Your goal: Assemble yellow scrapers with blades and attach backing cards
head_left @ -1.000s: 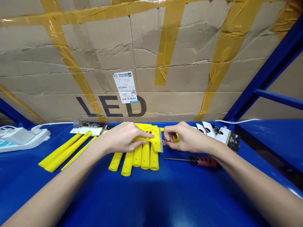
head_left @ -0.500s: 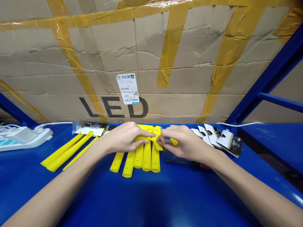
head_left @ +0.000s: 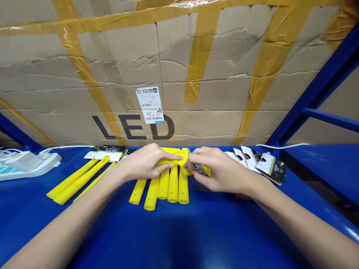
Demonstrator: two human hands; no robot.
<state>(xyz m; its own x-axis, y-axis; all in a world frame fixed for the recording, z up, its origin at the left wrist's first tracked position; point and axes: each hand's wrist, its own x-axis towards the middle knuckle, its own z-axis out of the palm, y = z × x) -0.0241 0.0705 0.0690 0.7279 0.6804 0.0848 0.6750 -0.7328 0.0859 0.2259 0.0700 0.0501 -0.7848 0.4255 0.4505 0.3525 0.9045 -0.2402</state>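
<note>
My left hand (head_left: 147, 162) is closed on the handle of a yellow plastic scraper-like tool (head_left: 183, 154), thumb and fingers pinching it near the head. At the right edge of that head, the fingers of my right hand (head_left: 211, 168) are pressed together; what they grip is mostly hidden. A patterned black-and-white piece (head_left: 199, 169) with some yellow shows below my right fingers. Under both hands, several yellow hollow handles (head_left: 173, 186) lie side by side on the blue surface. A tool with a thin dark shaft (head_left: 209, 190) and a red handle (head_left: 242, 196) lies partly hidden beneath my right hand.
More yellow handles (head_left: 80, 183) with black-and-white cards (head_left: 108, 153) lie at left. Several loose cards (head_left: 270, 167) fan out at right. A white power strip (head_left: 35, 166) sits far left. Behind stands a large taped carton (head_left: 224, 112), with a blue metal frame (head_left: 311, 97) beside it.
My right fingers have shifted slightly at the tool's head, and more of the patterned piece shows beneath them. My left hand keeps its grip. The whole view has moved slightly.
</note>
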